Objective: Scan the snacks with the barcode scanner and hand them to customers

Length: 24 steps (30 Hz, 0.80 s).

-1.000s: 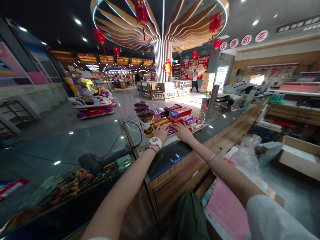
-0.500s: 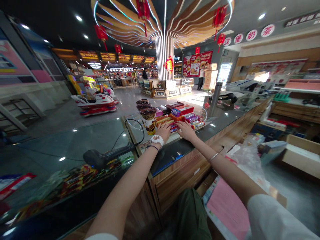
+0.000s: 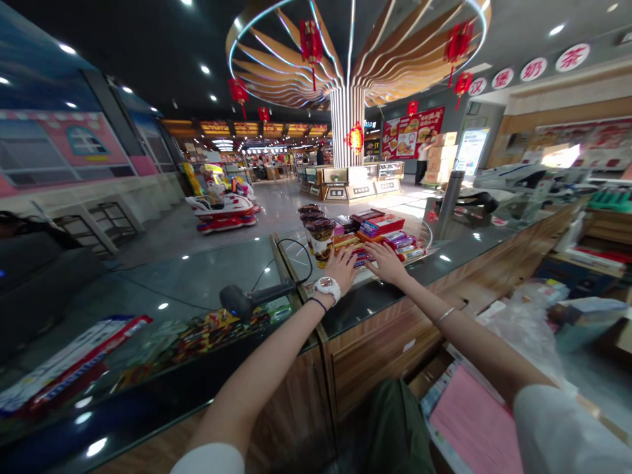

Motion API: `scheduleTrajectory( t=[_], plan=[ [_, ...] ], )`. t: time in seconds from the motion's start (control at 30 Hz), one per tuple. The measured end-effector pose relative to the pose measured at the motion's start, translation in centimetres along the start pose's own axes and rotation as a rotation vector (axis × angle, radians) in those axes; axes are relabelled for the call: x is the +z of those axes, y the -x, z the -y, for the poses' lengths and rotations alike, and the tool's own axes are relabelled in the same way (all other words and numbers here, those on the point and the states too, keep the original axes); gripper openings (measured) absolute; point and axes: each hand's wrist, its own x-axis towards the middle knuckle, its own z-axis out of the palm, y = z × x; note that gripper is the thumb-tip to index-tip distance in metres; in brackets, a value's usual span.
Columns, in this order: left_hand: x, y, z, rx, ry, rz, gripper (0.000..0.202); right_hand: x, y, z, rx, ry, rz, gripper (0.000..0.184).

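My left hand (image 3: 342, 268), wearing a white watch (image 3: 328, 288), rests on the near left edge of a group of sweets on the glass counter, fingers stretched out. Beside it, my right hand (image 3: 388, 263) lies with its fingers spread over the front of the same group. Between my fingertips a red packet with dark lettering (image 3: 362, 257) shows in part. Rolls of candy in purple and red wrappers (image 3: 401, 238) lie just right of my right hand. Behind them are flat red boxes (image 3: 382, 224). Several lidded Dove cups (image 3: 321, 238) stand behind my left hand.
A black barcode scanner (image 3: 254, 296) with a cable lies on the counter to the left. Further left is a long Mentos pack (image 3: 74, 362). A metal post (image 3: 451, 194) rises from the counter on the right. Below is an open drawer with pink paper (image 3: 476, 418).
The view has turned left, so everything sits further right and more of the Mentos pack shows. My hands stay at the front of the sweets, with little visible movement.
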Motion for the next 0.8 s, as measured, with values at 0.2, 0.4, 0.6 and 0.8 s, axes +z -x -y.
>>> scheduleTrajectory(
  t=[0.2, 0.4, 0.6, 0.8],
  plan=[
    [-3.7, 3.3, 1.8, -0.061, -0.023, -0.069, 0.048, -1.7, -1.1, 4.5, -0.067, -0.052, -0.067, 0.045],
    [-7.6, 9.2, 4.2, -0.280, -0.078, -0.026, 0.050, -3.1, -2.4, 11.2, -0.113, -0.168, -0.141, 0.045],
    [-10.6, 15.6, 7.0, -0.460, -0.171, 0.022, 0.051, -2.8, -3.5, 18.3, -0.205, -0.309, -0.071, 0.048],
    [-13.1, 21.8, 9.6, -0.580, -0.254, 0.037, 0.050, -2.1, -5.6, 25.5, -0.351, -0.375, 0.038, 0.052]
  ],
)
